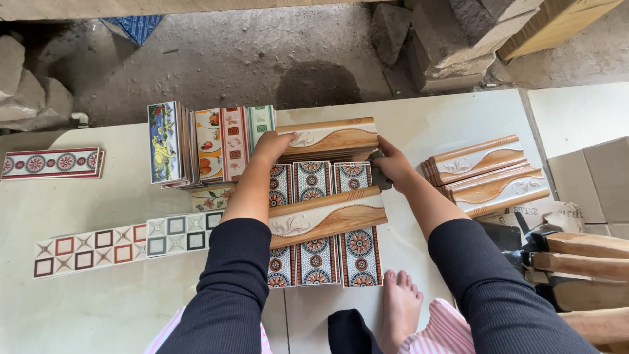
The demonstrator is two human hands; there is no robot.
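— Left hand [272, 145] and right hand [391, 164]: what are they doing?

— Both are closed on the ends of a trim stack [331, 139], fingers curled over it, one at each end, which probably keeps the pieces squared together.

— Where is it?

— Above the medallion tiles [314, 252] near the middle of the floor slab [98, 301]. Another trim piece [327, 216] lies across those tiles, and more trim [488, 174] sits toward the slab's right edge.

— And left?

— Upright tiles [196, 144], just beside the left hand.

Brown-and-cream border tile stack [331, 139] lies level atop medallion-patterned tiles [311, 180].
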